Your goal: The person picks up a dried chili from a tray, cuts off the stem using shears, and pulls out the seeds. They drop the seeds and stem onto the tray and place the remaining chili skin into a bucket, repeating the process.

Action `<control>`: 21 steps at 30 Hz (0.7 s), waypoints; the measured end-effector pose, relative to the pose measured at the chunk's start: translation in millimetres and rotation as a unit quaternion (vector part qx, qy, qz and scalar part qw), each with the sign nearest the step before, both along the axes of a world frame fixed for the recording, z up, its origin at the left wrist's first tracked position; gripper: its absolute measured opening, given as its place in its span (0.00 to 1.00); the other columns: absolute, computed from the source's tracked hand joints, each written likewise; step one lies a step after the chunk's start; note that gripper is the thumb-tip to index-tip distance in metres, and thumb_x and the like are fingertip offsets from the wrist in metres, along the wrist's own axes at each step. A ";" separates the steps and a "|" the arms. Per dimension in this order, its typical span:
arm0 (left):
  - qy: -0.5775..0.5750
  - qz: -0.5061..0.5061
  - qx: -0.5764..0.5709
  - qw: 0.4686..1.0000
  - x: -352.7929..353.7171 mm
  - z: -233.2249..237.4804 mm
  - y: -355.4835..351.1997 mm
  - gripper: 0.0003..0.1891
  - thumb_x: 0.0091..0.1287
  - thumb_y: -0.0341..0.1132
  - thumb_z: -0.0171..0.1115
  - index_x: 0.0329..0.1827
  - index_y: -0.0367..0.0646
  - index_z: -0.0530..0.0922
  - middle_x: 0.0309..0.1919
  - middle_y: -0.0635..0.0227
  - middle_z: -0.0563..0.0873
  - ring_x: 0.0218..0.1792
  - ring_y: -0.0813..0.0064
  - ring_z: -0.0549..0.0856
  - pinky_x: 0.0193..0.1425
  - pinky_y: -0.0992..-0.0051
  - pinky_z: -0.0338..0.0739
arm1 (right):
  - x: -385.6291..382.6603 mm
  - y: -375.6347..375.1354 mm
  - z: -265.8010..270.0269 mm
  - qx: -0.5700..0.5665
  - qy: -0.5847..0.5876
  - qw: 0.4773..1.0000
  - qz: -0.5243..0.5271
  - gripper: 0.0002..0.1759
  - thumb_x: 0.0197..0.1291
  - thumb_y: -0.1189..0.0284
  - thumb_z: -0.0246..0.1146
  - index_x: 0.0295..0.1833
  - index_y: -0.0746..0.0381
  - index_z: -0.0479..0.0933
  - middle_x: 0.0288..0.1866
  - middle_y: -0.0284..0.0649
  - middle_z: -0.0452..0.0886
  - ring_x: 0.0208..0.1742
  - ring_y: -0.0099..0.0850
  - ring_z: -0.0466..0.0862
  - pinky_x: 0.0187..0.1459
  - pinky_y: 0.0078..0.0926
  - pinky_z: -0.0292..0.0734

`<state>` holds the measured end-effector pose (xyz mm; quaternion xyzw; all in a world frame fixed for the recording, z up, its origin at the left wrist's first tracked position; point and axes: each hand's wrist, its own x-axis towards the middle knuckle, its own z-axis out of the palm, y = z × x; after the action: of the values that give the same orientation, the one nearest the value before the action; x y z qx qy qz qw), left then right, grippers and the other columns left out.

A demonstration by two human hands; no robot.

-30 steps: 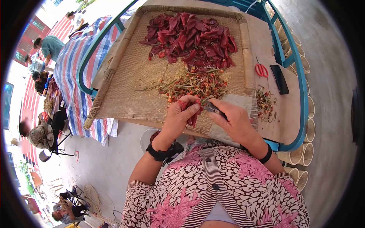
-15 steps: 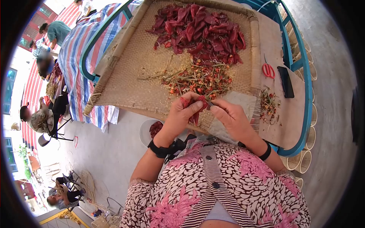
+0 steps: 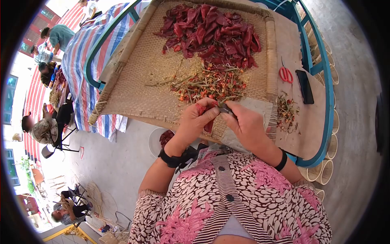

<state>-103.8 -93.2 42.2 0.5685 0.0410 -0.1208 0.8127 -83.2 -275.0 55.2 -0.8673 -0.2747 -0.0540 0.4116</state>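
Note:
My left hand (image 3: 191,125) is closed on a dried red pepper (image 3: 208,127), whose lower end hangs below the fingers. My right hand (image 3: 248,125) pinches a small grey metal tool (image 3: 224,108) against the pepper's stem end; its exact kind is partly hidden by the fingers. Both hands meet over the near edge of a woven tray (image 3: 134,91). Just beyond them lies a heap of cut stems and pepper tops (image 3: 213,86) with scattered seeds. Farther back on the tray is a large pile of dried red peppers (image 3: 211,34).
Red-handled scissors (image 3: 286,75), a black phone (image 3: 304,87) and stem scraps (image 3: 287,112) lie on the board to the right, inside a blue metal rail (image 3: 326,101). A white bucket (image 3: 152,142) with peppers stands below. Woven baskets (image 3: 326,173) line the floor; people sit at left.
My right hand has shifted slightly left, bringing the grey tool closer to my left fingers. The pepper stays in my left hand. A person at far left has changed posture.

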 end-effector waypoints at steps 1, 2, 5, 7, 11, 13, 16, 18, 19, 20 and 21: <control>0.002 -0.002 -0.012 1.000 -0.9 -2.9 -2.1 0.08 0.71 0.36 0.61 0.46 0.42 0.76 0.25 0.80 0.76 0.21 0.91 0.73 0.25 0.87 0.65 | -0.1 0.2 -1.3 -0.007 -0.001 1.000 -0.003 0.17 0.70 0.61 0.57 0.50 0.66 0.75 0.29 0.41 0.76 0.28 0.29 0.79 0.31 0.32 0.74; 0.004 -0.008 -0.013 1.000 -1.2 -7.0 -1.7 0.08 0.70 0.35 0.61 0.47 0.42 0.76 0.26 0.79 0.77 0.21 0.90 0.73 0.24 0.87 0.66 | 0.1 -0.1 -3.1 -0.014 -0.004 1.000 -0.007 0.17 0.70 0.61 0.57 0.50 0.66 0.75 0.29 0.42 0.76 0.29 0.29 0.79 0.31 0.33 0.75; 0.007 -0.025 -0.037 0.999 -0.9 -13.8 4.3 0.08 0.69 0.33 0.62 0.47 0.42 0.75 0.28 0.74 0.79 0.22 0.87 0.73 0.23 0.86 0.67 | 1.2 -2.0 -9.0 0.143 0.182 0.970 0.072 0.17 0.71 0.59 0.56 0.48 0.63 0.75 0.24 0.37 0.74 0.25 0.26 0.77 0.26 0.27 0.71; 0.009 -0.034 -0.080 0.996 -1.4 -15.4 7.0 0.09 0.68 0.32 0.63 0.47 0.42 0.75 0.29 0.70 0.80 0.22 0.85 0.73 0.23 0.84 0.66 | 4.0 -7.9 -2.4 0.233 0.438 0.862 0.104 0.17 0.71 0.57 0.55 0.45 0.62 0.74 0.21 0.32 0.70 0.19 0.22 0.72 0.20 0.23 0.64; -0.012 -0.071 -0.168 0.983 -1.0 -22.0 11.4 0.08 0.67 0.33 0.63 0.43 0.42 0.74 0.31 0.64 0.82 0.23 0.83 0.72 0.25 0.81 0.65 | 2.6 -9.4 13.2 0.348 0.665 0.650 0.116 0.19 0.72 0.53 0.54 0.41 0.59 0.73 0.19 0.24 0.62 0.12 0.13 0.58 0.13 0.14 0.50; -0.006 -0.085 -0.191 0.978 -1.1 -20.0 12.0 0.08 0.67 0.34 0.64 0.41 0.43 0.74 0.32 0.63 0.83 0.24 0.83 0.72 0.26 0.81 0.65 | 3.9 -9.8 14.2 0.353 0.688 0.624 0.111 0.20 0.72 0.52 0.54 0.42 0.59 0.73 0.19 0.24 0.62 0.10 0.12 0.57 0.11 0.14 0.50; -0.003 -0.098 -0.238 0.966 2.1 -21.2 10.4 0.09 0.66 0.34 0.65 0.40 0.44 0.73 0.33 0.61 0.84 0.24 0.83 0.72 0.27 0.80 0.65 | 6.1 -9.6 11.3 0.389 0.734 0.540 0.138 0.20 0.72 0.53 0.52 0.44 0.60 0.72 0.18 0.24 0.62 0.09 0.12 0.56 0.10 0.13 0.51; -0.002 -0.104 -0.277 0.955 2.0 -23.1 11.2 0.10 0.65 0.34 0.66 0.41 0.44 0.73 0.35 0.58 0.85 0.24 0.82 0.72 0.26 0.80 0.66 | 5.8 -9.4 7.1 0.416 0.757 0.473 0.172 0.20 0.73 0.53 0.51 0.45 0.60 0.72 0.18 0.23 0.61 0.09 0.12 0.56 0.09 0.12 0.51; -0.001 -0.107 -0.296 0.949 2.2 -24.7 12.0 0.11 0.64 0.34 0.67 0.41 0.44 0.73 0.36 0.56 0.85 0.24 0.82 0.73 0.26 0.80 0.66 | 6.3 -8.6 3.4 0.426 0.765 0.442 0.194 0.20 0.73 0.53 0.51 0.46 0.60 0.72 0.17 0.23 0.61 0.09 0.12 0.56 0.09 0.11 0.52; 0.000 -0.118 -0.296 0.948 3.2 -26.7 13.4 0.11 0.64 0.34 0.67 0.41 0.44 0.72 0.35 0.57 0.85 0.23 0.82 0.73 0.25 0.80 0.65 | 6.5 -7.8 0.3 0.436 0.772 0.409 0.215 0.20 0.73 0.54 0.50 0.46 0.60 0.71 0.17 0.23 0.61 0.09 0.12 0.56 0.08 0.11 0.52; 0.001 -0.128 -0.296 0.947 4.6 -29.0 15.5 0.12 0.63 0.34 0.68 0.41 0.45 0.72 0.34 0.57 0.84 0.23 0.81 0.73 0.25 0.79 0.65 | 5.7 -6.7 -1.6 0.444 0.775 0.387 0.228 0.20 0.73 0.53 0.50 0.47 0.60 0.71 0.17 0.23 0.61 0.08 0.12 0.56 0.08 0.11 0.52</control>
<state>-99.2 -77.7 13.2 0.3027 -0.0691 -0.2308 0.9221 -77.5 -281.7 53.6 -0.1324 0.0394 0.6232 0.7697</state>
